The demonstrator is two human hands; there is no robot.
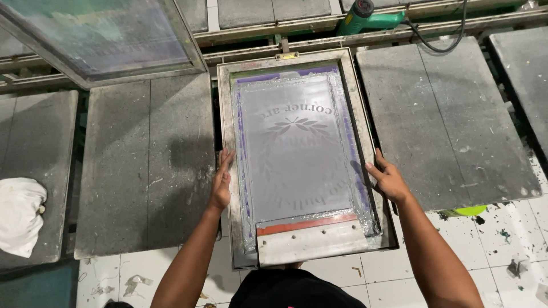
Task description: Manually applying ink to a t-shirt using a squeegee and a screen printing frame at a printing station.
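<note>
A metal-framed printing screen (291,60) lies flat on a grey pallet in front of me, its mesh showing a leaf wreath design with lettering. My left hand (220,183) rests flat against the frame's left rail, fingers together and pointing away. My right hand (387,178) presses on the right rail, fingers spread over its edge. A squeegee (311,239) with a pale handle and red blade lies across the near end of the mesh, touched by neither hand.
Grey pallets (145,165) (442,120) flank the screen on both sides. Another screen frame (103,40) is tilted up at far left. A green heat gun (368,18) with a black cable lies on the rails behind. A white cloth (20,214) sits left.
</note>
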